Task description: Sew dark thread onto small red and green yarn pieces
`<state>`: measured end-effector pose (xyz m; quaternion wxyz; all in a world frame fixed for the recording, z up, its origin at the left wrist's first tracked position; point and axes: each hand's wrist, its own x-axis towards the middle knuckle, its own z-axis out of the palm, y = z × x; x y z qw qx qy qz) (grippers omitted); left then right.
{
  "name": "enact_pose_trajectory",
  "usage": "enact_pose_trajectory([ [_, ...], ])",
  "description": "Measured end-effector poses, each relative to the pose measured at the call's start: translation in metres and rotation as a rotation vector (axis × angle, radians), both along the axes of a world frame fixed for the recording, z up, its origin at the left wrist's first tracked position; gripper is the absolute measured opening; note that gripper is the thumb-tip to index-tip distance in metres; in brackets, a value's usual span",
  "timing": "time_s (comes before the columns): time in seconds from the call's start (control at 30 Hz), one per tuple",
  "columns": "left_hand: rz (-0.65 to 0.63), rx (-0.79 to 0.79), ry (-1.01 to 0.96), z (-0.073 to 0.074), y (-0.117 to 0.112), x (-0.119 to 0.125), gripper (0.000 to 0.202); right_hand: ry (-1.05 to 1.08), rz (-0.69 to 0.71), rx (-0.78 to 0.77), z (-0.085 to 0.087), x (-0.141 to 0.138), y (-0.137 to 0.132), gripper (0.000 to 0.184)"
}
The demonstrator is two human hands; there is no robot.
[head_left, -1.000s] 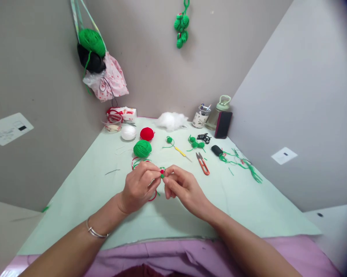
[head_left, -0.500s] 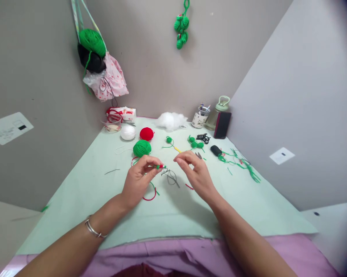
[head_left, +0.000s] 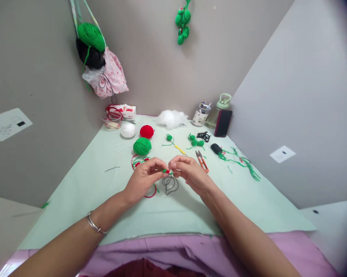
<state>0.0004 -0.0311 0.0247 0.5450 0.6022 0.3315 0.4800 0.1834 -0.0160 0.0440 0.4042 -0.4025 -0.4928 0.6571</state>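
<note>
Here, red-green piece (head_left: 167,171) pinched between left fingertips (head_left: 163,165), right fingertips (head_left: 175,166) just beside, hold unclear

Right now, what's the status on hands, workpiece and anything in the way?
Left hand pinches small red-and-green yarn piece. Right hand close beside it, grip unclear. Thin dark-grey looped thread just below; orange-handled, dark-bladed snips beyond right hand.

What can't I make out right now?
Head view:
Red-and-green piece: partly hidden by the left hand.
Right hand: what, if anything, it pinches is too small to tell.
Yellow-handled tool: tip hidden behind the right hand.
Hanging green cluster: top cut off by upper edge.
</note>
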Motion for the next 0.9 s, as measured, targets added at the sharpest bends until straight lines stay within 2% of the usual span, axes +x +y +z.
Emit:
enact_pose_trajectory([
  [0.23,0.008,-0.011,-0.011,0.002,0.000,0.001,0.019,0.040,0.048,-0.013,-0.002,-0.001,-0.002,0.026],
  [0.3,-0.020,-0.053,-0.022,0.004,0.000,0.001,0.020,0.097,-0.008,-0.005,-0.001,0.002,0.003,0.026],
  [0.37,-0.068,-0.119,-0.061,0.007,0.000,-0.001,0.020,0.174,-0.128,-0.001,0.004,0.014,0.013,0.029],
  [0.43,-0.133,-0.196,-0.131,0.010,-0.001,-0.004,0.021,0.221,-0.274,0.030,0.011,0.039,0.025,0.031],
  [0.53,-0.208,-0.293,-0.221,0.014,-0.001,-0.012,0.024,0.193,-0.431,0.152,0.021,0.097,0.040,0.025],
  [0.63,-0.222,-0.339,-0.240,0.016,0.000,-0.020,0.027,0.108,-0.714,0.329,0.027,0.157,0.045,0.021],
  [0.7,-0.207,-0.337,-0.235,0.017,0.001,-0.023,0.029,0.105,-0.809,0.367,0.028,0.181,0.045,0.017],
  [0.77,-0.200,-0.326,-0.218,0.017,0.002,-0.022,0.029,0.117,-0.837,0.381,0.028,0.182,0.044,0.015],
  [0.83,-0.214,-0.320,-0.195,0.016,0.001,-0.020,0.027,0.089,-0.777,0.390,0.026,0.159,0.043,0.021],
  [0.9,-0.223,-0.326,-0.169,0.015,0.001,-0.018,0.027,-0.047,-0.563,0.395,0.024,0.120,0.037,0.023],
])
